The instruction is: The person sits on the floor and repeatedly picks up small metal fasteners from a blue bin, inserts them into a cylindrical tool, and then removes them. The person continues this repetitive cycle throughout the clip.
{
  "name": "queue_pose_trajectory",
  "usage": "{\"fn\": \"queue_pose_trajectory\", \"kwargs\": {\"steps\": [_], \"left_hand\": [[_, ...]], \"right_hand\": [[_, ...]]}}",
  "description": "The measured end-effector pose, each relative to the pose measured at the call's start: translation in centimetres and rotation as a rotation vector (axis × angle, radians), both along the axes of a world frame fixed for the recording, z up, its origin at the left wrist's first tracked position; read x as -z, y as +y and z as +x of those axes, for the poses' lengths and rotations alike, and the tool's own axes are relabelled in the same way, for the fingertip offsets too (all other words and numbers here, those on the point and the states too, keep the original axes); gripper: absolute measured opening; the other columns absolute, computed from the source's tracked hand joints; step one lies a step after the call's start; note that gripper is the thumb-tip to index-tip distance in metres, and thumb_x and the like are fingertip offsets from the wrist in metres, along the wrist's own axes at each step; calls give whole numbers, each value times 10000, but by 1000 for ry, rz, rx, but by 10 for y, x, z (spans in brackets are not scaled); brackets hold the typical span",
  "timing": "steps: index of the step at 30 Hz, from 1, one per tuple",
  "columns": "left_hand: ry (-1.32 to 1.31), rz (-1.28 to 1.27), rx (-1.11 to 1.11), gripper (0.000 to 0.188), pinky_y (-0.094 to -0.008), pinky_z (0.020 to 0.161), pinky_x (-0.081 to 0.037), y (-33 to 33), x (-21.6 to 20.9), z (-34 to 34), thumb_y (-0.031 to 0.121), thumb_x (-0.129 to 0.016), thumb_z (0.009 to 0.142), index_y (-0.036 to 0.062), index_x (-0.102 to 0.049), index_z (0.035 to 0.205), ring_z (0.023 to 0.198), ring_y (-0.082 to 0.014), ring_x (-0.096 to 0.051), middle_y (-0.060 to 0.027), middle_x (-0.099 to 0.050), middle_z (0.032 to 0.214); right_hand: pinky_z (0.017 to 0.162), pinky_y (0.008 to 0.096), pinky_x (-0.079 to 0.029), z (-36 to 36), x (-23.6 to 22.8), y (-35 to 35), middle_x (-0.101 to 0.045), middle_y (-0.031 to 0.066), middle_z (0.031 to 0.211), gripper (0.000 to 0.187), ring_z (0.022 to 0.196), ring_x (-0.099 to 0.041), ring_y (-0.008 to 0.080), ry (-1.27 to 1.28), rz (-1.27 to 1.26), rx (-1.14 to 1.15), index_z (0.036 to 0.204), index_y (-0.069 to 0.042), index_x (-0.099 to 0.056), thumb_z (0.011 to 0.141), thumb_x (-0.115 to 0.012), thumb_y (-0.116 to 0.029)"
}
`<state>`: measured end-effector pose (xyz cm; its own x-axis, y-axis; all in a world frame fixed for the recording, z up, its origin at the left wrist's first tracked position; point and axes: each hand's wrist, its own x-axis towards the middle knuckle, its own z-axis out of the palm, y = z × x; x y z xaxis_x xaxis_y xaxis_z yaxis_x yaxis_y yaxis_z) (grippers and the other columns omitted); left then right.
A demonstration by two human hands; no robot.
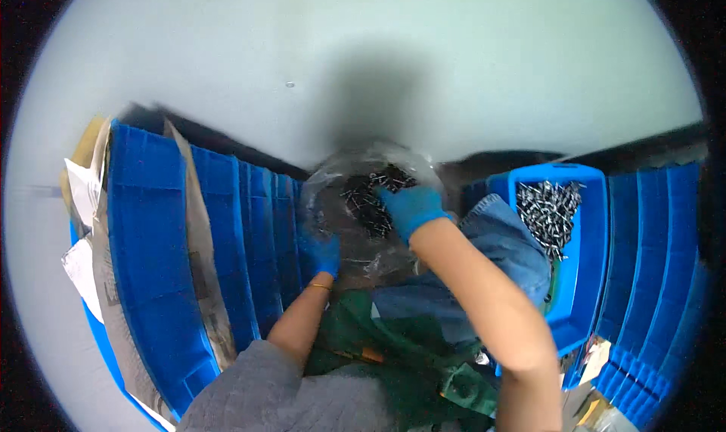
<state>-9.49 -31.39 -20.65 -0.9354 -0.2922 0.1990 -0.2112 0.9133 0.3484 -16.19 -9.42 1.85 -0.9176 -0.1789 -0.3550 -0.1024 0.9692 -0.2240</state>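
Observation:
A clear plastic bag [355,262] lies spread between my knees and the wall, its crumpled rim rising around a heap of small black-and-metal fasteners [366,207]. My right hand [414,207], in a blue glove, reaches in from the right. Its fingers point left at the heap, the tips hidden, so its grip cannot be made out. At the bag's left edge is my left hand [323,255], also blue-gloved, close to the stacked bins. Blur smears its fingers, and whether it grips the plastic is unclear.
Blue plastic bins [155,228] stand in a row on the left, with grey-brown cardboard [198,243] between them. On the right, an open blue bin [597,254] holds similar fasteners [548,213]. More blue bins [654,243] stand beyond it. A pale wall [514,61] rises ahead.

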Motion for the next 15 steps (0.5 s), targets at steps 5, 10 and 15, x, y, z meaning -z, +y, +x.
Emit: {"fn": "queue_pose_trajectory", "kwargs": {"steps": [5, 10, 15], "left_hand": [[-253, 787, -15, 563, -414, 876, -298, -34, 52, -7, 255, -562, 672, -19, -366, 1123, 957, -336, -436, -197, -463, 1040], [-368, 663, -29, 612, -404, 887, -289, -38, 32, -33, 259, -613, 643, -34, -352, 1112, 996, -319, -405, -188, -426, 1088], [-180, 298, -80, 706, -362, 873, -314, 6, 19, -39, 261, -635, 633, -12, -257, 1163, 1015, -278, -387, -172, -358, 1144]], "right_hand": [[639, 317, -458, -6, 114, 36, -581, 46, 910, 209, 805, -570, 201, -4, 321, 180, 881, -146, -602, 758, -434, -139], [625, 355, -460, -7, 60, 47, -587, 119, 798, 152, 748, -575, 265, -53, 227, 65, 750, -108, -615, 715, -478, -165], [647, 398, -434, -2, 67, 90, -537, 211, 702, 217, 692, -530, 351, 210, -112, 342, 658, -10, -579, 686, -495, -208]]}}
